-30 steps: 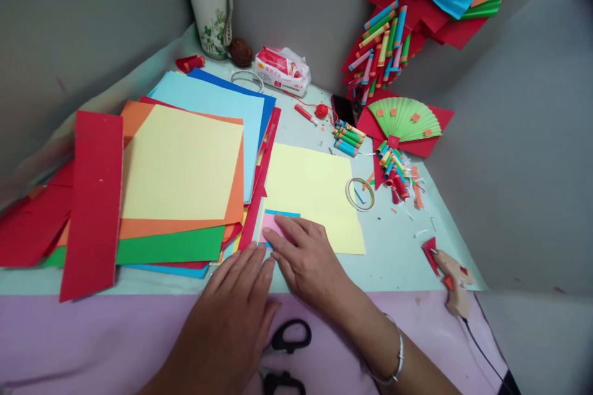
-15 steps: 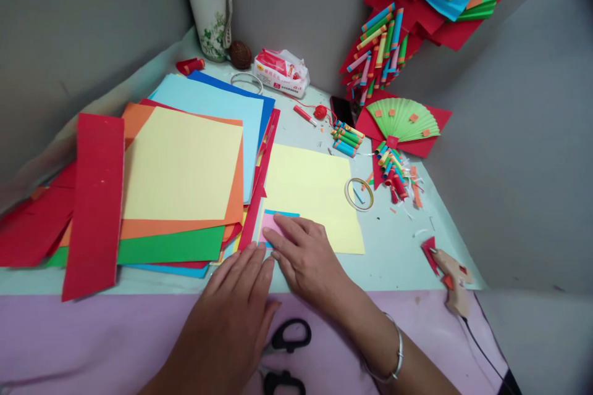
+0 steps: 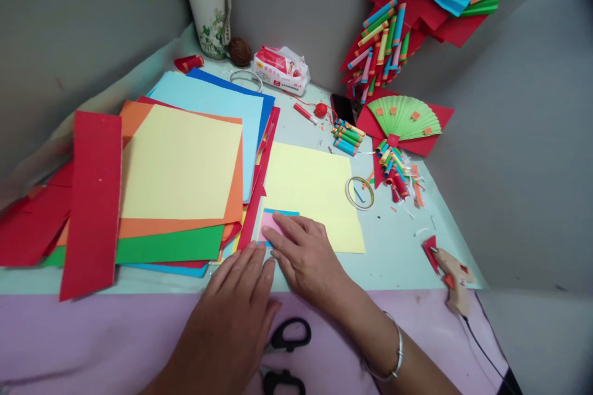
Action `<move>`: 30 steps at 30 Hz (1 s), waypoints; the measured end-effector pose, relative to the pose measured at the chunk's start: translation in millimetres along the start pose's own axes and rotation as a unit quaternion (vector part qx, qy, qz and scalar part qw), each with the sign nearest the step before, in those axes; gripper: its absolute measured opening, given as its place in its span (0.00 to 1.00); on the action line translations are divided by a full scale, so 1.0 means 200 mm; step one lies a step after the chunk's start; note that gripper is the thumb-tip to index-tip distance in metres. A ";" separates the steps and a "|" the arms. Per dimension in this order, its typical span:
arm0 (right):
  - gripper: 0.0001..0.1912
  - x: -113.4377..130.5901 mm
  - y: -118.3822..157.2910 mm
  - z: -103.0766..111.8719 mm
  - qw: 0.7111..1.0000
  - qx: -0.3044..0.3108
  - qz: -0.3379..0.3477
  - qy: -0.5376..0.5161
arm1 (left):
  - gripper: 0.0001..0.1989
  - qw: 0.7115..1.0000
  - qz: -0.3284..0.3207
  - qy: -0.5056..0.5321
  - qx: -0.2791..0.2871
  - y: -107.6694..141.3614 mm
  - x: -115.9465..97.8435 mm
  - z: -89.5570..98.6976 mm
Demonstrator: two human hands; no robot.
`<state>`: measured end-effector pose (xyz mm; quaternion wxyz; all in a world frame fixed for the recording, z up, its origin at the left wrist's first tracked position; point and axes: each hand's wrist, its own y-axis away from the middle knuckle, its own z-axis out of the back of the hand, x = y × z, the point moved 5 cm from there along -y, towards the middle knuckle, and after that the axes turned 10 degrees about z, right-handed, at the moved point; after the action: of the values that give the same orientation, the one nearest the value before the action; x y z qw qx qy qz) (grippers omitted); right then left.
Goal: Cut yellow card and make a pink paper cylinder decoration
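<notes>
A small pink paper (image 3: 269, 220) with blue strips along its top and bottom edges lies on a pale yellow sheet (image 3: 310, 179). My right hand (image 3: 306, 253) rests on the pink paper, fingers spread, partly covering it. Just left of it, my left hand (image 3: 241, 296) lies flat, its fingertips at the paper's lower edge. Neither hand grips anything. Black-handled scissors (image 3: 291, 334) lie below the hands, their blades partly hidden by my left hand.
Coloured sheets (image 3: 180, 166) and a red strip (image 3: 95, 197) lie left. Beyond are a cup (image 3: 206, 6), a tissue pack (image 3: 281, 71) and paper rolls (image 3: 347, 136). Right are a tape roll (image 3: 359, 192), a green fan (image 3: 407, 117) and a glue gun (image 3: 456, 278).
</notes>
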<state>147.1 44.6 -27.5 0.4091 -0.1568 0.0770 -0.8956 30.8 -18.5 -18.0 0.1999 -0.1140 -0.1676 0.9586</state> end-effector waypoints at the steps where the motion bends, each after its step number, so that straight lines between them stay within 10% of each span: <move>1: 0.18 0.00 0.00 0.00 1.000 0.000 -0.001 -0.001 | 0.20 1.000 0.001 0.000 0.003 0.00 0.00 0.00; 30: 0.20 -0.01 0.01 0.00 0.999 -0.036 -0.014 -0.031 | 0.21 0.999 0.029 0.002 0.024 -0.04 0.03 -0.02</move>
<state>149.0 45.0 -27.9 0.3926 -0.2006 0.0946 -0.8926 30.1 -8.3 -18.8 0.1754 -0.1159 -0.1409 0.9674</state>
